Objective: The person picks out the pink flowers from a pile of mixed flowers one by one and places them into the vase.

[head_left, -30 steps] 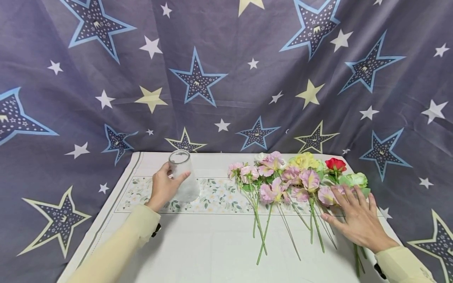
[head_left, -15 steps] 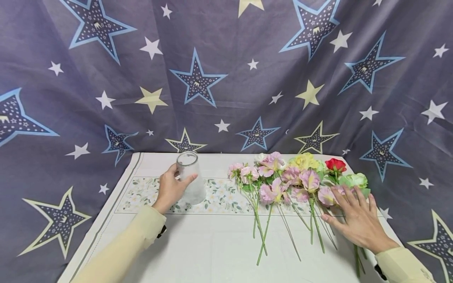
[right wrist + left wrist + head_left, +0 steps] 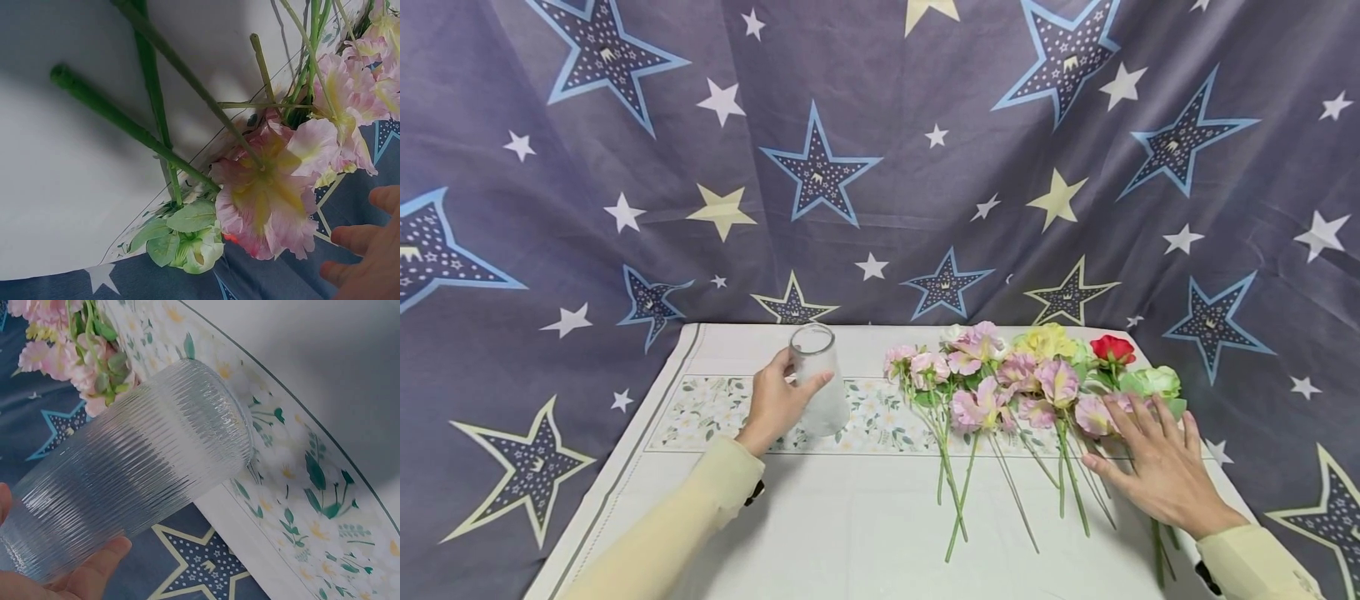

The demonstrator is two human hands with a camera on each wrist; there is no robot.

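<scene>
My left hand [image 3: 778,402] grips a clear ribbed glass vase [image 3: 822,392] near its upper part, thumb on the near side. The vase stands upright over the floral strip, and in the left wrist view its ribbed wall [image 3: 150,444] shows nothing inside. My right hand [image 3: 1161,462] is spread with straight fingers over the right end of a row of artificial flowers. Nearest to it are a pink-and-yellow flower [image 3: 269,187] and a pale green rose [image 3: 1150,382]. The fingertips overlap the petals in the head view.
Several more flowers lie with stems towards me: pale pink ones [image 3: 928,369], a yellow one [image 3: 1045,340] and a red rose [image 3: 1112,348]. A white tablecloth [image 3: 850,525] with a floral strip [image 3: 700,408] covers the table. Behind hangs a starry curtain [image 3: 880,150].
My left hand has moved the vase to the right along the floral strip, slightly nearer the flowers. The right hand and the flowers have stayed in place.
</scene>
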